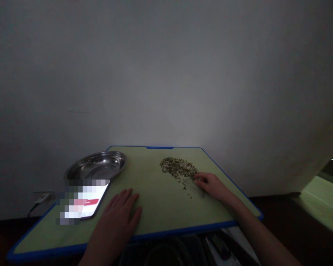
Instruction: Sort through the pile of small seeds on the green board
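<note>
My left hand (119,210) lies flat on the pale green tabletop (152,210), its fingers stretched out and nothing in it. At the right edge of a spread heap of small brown grains (174,166), too small to name more exactly, is my right hand (209,184). Its thumb and fingertips are pinched together; what they hold, if anything, is too small to make out. Just left of and below those fingers, a small clear flat piece (192,186), apparently plastic, lies on the table. A few stray grains sit beside it.
On the left stand a shallow steel basin (96,166) and, in front of it, a phone or tablet (96,203) with a lit, partly blurred screen. The tabletop has a blue rim (180,231). A grey wall (166,74) rises behind. Dark items lie below the near edge.
</note>
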Available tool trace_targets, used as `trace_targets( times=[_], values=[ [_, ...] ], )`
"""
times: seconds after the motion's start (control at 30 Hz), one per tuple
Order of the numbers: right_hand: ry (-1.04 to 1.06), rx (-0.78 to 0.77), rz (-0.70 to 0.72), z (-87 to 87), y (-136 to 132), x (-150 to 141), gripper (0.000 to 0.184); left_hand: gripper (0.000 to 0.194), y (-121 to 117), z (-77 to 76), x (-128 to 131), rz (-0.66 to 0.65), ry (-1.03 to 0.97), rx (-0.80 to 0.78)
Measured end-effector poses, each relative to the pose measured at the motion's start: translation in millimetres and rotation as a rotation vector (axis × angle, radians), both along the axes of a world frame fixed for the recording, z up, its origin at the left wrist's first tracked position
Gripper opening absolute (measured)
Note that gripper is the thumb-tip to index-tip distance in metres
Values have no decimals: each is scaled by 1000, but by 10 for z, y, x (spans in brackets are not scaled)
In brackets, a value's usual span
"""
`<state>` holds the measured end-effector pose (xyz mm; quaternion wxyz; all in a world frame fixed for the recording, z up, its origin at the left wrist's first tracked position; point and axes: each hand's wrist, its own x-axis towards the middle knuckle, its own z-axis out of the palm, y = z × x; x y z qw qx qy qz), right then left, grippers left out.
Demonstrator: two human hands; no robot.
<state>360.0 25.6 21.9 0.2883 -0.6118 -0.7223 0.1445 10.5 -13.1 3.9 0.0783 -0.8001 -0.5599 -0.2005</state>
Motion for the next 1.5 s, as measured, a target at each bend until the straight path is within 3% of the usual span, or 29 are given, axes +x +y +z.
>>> trace_targets(
  times=[0.3, 0.9, 1.5],
  values=[
    [-18, -31, 2, 14, -87, -96, 32, 45, -9, 35, 15, 3, 19, -25],
    [-32, -34, 26, 37, -78, -445, 29, 44, 12, -43, -5, 1, -60, -49],
    [-39, -29, 197, 42, -131, -616, 27, 44, -12, 18, 23, 10, -28, -62]
  ],
)
